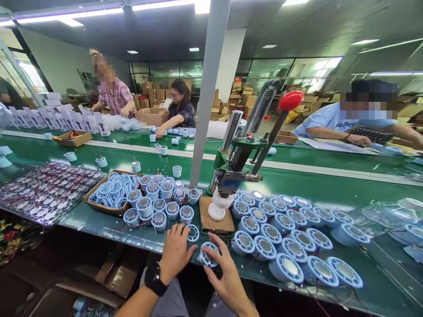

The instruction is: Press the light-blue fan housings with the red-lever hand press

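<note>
R hand (228, 274) grips blue unit (207, 260) btwn thumb & fingers; L hand (176, 251) loose, just left.

Along its front edge, the green bench (385, 275) bears circuit boards (49, 187) leftmost, then a cardboard box (102, 208), then blue cylinders (267, 246) flanking a lever press (240, 158).

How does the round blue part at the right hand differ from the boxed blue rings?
The round blue part has a grey disc in its middle; the blue rings have open middles. The part sits at the right hand, while the rings lie heaped in the cardboard box. Both look light blue.
</note>
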`<act>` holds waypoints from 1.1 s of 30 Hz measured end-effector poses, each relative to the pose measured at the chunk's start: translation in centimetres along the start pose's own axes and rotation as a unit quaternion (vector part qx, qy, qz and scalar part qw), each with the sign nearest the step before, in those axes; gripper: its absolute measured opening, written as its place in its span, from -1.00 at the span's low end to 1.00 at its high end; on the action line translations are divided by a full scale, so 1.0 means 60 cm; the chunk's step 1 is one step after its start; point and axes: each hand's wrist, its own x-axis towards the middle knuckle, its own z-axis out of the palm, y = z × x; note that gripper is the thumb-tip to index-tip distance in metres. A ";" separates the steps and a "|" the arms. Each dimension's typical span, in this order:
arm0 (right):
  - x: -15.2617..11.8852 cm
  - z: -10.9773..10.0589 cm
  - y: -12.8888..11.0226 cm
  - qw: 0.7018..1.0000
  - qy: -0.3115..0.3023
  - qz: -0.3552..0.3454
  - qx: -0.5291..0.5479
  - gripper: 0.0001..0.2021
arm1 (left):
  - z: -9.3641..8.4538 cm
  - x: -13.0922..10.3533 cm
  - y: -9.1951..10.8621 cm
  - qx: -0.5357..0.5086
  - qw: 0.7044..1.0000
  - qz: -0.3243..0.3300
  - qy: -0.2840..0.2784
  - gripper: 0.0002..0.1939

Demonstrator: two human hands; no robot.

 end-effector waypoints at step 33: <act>-0.005 0.084 0.018 0.991 0.113 0.052 0.046 -0.19 | 0.009 -0.041 0.054 -0.184 0.982 -0.045 0.023 -0.49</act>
